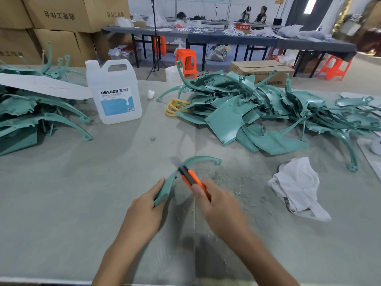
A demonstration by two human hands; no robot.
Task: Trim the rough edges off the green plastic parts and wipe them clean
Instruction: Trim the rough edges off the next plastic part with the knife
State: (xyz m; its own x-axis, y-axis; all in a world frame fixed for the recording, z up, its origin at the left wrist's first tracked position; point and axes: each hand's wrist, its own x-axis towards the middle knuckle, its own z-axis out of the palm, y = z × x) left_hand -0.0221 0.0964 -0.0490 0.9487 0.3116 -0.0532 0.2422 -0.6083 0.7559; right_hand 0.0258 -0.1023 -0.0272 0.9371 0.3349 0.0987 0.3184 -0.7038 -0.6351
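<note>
Head view, worktable, items as they stand:

- Left hand (144,203): near centre, clamped on the near, broad end of the curved green part (167,187), which is held just above the table (82,193).
- Right hand (214,199): closed round the orange utility knife (192,178). The knife's far end lies across the part's inner edge. The blade tip is blurred.
- Curved green part: thin moulded plastic with a smooth matte face. It is a narrow arc ending in a small hooked lug at its far right tip.
- Shavings (222,180): fine pale curls and dust on the table just right of the knife.
- White cloth (296,186): crumpled soft fabric, right of the hands and apart from them.
- Right heap (257,112): many green panels and ribs in a loose tangle, with yellow rings (175,107) at its left edge.
- Left stack (31,112): more green arcs under a white sheet.
- Jug (115,91): translucent plastic with a blue label, far left of centre.

Progress, as judged: trimming is in hand on this piece and its wipe is still to come. Which pile is finished cannot be told, though plenty looks left.
</note>
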